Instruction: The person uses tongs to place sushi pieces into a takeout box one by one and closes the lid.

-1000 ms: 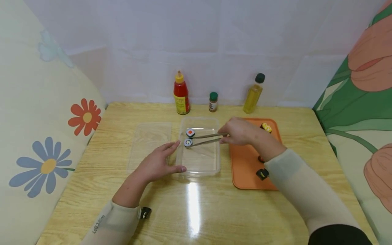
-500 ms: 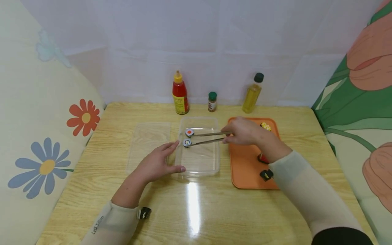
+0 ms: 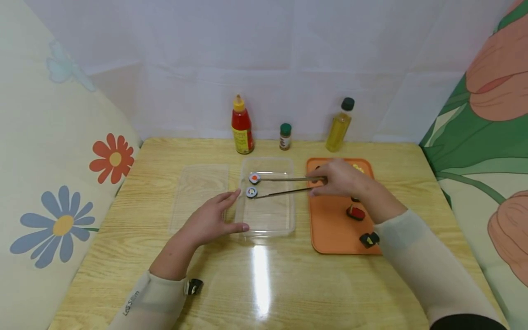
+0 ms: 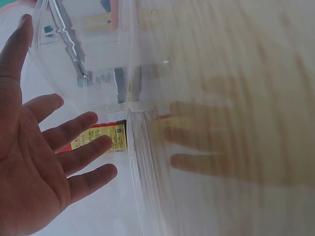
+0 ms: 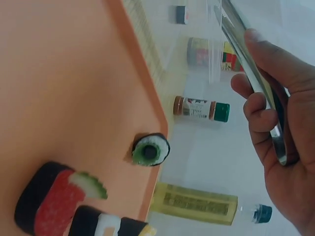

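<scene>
Left hand (image 3: pixel 208 220), fingers spread flat, steadies the clear box (image 3: pixel 268 227). Right hand (image 3: pixel 336 178) pinches tongs (image 3: pixel 284 185), tips parted over two sushi rolls (image 3: pixel 252 192) inside the box, ahead of the left fingertips.

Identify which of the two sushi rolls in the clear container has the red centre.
The farther roll, toward the bottles, has the red-orange centre. The nearer roll, beside the left hand's fingertips, has a paler, greenish centre. Both lie near the tong tips.

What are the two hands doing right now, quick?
Left hand: open, fingers straight, resting against the clear container.
Right hand: closed around metal tongs, whose tips are apart near two sushi rolls.
</scene>
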The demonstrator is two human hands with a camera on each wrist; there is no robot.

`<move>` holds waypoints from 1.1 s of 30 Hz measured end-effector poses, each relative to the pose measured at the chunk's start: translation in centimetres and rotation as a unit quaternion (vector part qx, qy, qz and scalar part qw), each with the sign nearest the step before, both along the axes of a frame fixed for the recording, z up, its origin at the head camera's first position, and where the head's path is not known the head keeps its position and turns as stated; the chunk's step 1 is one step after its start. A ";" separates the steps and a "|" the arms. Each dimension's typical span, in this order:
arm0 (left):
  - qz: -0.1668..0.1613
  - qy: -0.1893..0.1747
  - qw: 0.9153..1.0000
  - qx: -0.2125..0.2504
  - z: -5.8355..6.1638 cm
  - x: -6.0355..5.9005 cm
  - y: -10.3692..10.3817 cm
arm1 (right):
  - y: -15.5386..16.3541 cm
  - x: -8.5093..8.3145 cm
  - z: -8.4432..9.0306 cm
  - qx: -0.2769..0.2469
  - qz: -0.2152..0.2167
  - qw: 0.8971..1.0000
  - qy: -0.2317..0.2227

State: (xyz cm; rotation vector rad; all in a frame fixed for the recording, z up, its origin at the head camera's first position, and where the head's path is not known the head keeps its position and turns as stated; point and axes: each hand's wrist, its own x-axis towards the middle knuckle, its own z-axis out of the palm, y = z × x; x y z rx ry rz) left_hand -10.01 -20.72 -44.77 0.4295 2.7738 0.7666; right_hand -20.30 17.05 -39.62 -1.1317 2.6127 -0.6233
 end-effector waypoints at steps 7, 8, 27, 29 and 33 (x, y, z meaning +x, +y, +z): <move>0.003 -0.002 1.000 0.001 0.0 0.0 -0.1 | 1.4 0.6 -0.1 -0.019 -0.028 0.999 0.018; 0.004 -0.003 1.000 0.002 0.0 0.0 -0.1 | 1.6 0.7 -0.1 -0.024 -0.032 0.999 0.016; 0.011 -0.011 1.000 0.010 0.1 0.1 -0.1 | 5.9 1.9 -1.5 -0.083 -0.037 0.991 0.099; 0.011 -0.011 1.000 0.011 0.1 0.0 0.0 | 6.3 2.1 -1.7 -0.093 -0.041 0.989 0.107; 0.010 -0.013 1.000 0.012 0.1 0.0 0.0 | 7.2 2.4 -2.2 -0.111 -0.055 0.985 0.124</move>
